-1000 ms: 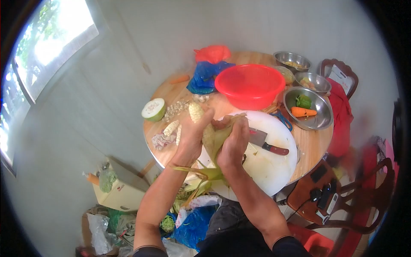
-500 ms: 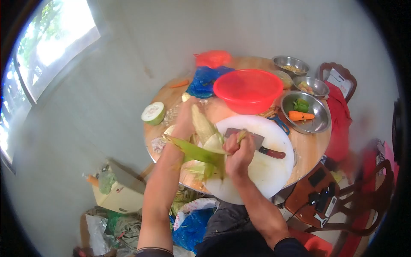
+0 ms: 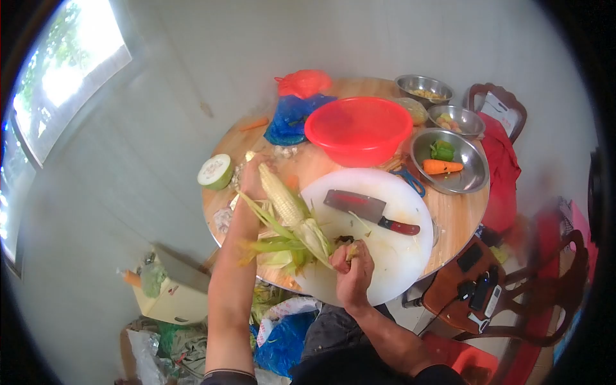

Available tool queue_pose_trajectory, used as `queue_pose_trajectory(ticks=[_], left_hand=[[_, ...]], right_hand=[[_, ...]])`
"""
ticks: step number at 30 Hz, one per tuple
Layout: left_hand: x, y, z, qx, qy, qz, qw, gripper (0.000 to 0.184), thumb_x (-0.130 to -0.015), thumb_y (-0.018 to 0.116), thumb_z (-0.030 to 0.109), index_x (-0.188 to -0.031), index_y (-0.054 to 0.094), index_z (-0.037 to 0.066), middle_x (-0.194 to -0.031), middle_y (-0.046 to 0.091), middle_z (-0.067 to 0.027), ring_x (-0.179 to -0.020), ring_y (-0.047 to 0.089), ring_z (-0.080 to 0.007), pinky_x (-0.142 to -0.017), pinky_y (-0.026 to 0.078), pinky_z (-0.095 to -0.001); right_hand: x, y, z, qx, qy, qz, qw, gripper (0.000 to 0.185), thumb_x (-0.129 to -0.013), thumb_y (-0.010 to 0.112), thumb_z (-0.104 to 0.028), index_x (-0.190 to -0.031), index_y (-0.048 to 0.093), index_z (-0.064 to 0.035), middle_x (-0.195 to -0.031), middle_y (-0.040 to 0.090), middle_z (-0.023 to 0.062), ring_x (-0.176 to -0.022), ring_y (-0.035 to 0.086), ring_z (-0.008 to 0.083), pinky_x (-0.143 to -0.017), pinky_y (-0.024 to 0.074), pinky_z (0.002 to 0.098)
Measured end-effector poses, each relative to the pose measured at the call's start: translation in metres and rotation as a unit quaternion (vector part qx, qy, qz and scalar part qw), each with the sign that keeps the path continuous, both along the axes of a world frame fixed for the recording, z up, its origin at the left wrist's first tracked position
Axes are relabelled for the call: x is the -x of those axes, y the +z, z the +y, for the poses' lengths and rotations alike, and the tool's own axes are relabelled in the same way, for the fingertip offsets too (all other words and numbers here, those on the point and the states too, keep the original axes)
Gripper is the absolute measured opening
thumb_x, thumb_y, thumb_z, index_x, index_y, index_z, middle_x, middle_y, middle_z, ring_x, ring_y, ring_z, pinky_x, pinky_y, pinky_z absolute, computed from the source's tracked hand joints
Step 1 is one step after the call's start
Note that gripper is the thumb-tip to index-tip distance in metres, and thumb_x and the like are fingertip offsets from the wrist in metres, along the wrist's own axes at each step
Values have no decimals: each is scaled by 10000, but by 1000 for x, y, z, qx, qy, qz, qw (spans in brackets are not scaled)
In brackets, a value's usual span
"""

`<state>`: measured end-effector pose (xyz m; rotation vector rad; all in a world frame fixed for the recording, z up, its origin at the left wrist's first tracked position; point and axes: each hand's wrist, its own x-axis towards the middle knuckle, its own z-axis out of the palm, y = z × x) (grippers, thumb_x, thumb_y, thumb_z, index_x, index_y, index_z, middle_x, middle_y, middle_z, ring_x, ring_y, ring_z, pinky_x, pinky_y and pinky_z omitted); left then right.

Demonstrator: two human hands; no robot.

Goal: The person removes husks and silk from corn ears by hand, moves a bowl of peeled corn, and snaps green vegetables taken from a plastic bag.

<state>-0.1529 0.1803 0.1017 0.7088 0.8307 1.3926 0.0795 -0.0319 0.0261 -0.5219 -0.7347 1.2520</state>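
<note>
An ear of corn (image 3: 280,196) lies at a slant over the left edge of the white round cutting board (image 3: 398,269), its pale kernels bare and its green husk (image 3: 282,247) peeled back. My right hand (image 3: 353,273) is closed round its stalk end. My left hand (image 3: 255,172) is beside the upper end of the ear, its fingers hidden from view. A pale yellow tip (image 3: 250,155) shows just beyond it. On the board, a cleaver (image 3: 356,204) lies flat with its wooden handle to the right.
Behind the board stands a red basin (image 3: 359,154). Steel bowls stand at the right; the nearest bowl (image 3: 475,176) holds a carrot (image 3: 443,167) and green pepper (image 3: 442,151). Blue scissors (image 3: 410,181) lie nearby. At the left are a cut gourd (image 3: 215,171) and garlic (image 3: 285,151).
My right hand has moved down and toward me with the stalk end. The husk hangs lower, baring more kernels, and the cleaver blade is now uncovered. The view has shifted slightly.
</note>
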Motion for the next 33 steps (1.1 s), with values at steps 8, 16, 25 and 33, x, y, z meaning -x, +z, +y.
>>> queue_pose_trajectory(ticks=[8, 16, 25, 33], left_hand=[[-34, 59, -70, -233, 120, 220, 939, 103, -861, 646, 72, -874, 546, 51, -701, 597, -59, -571, 578, -157, -522, 460, -293], [-55, 64, -90, -270, 90, 156, 946, 142, -880, 633, 102, -929, 509, 53, -726, 557, -76, -586, 585, -186, -543, 516, -337], [-51, 46, -104, -80, 181, 250, 948, 453, -986, 588, 465, -1103, 572, 28, -878, 598, -57, -773, 600, -166, -707, 515, -344], [-56, 20, -85, -57, 235, 78, 967, 528, -1014, 499, 542, -1143, 563, 34, -970, 611, -116, -780, 621, -225, -731, 536, -401]], right_hand=[[-16, 18, 55, 69, 128, -114, 983, 395, -1047, 479, -374, -1013, 586, 5, -814, 619, 91, -777, 610, 196, -798, 488, 314], [-4, 54, 80, 67, 218, -658, 717, 717, -951, 557, -590, -1184, 628, 84, -1103, 665, 300, -1004, 666, 437, -861, 506, 496], [14, 2, 72, -62, -15, -630, 774, 344, -993, 564, -365, -987, 682, -42, -747, 634, 274, -736, 641, 456, -638, 487, 540], [30, 3, 60, -158, -86, -558, 810, 302, -1017, 547, -307, -965, 626, -20, -731, 609, 199, -624, 610, 425, -563, 464, 495]])
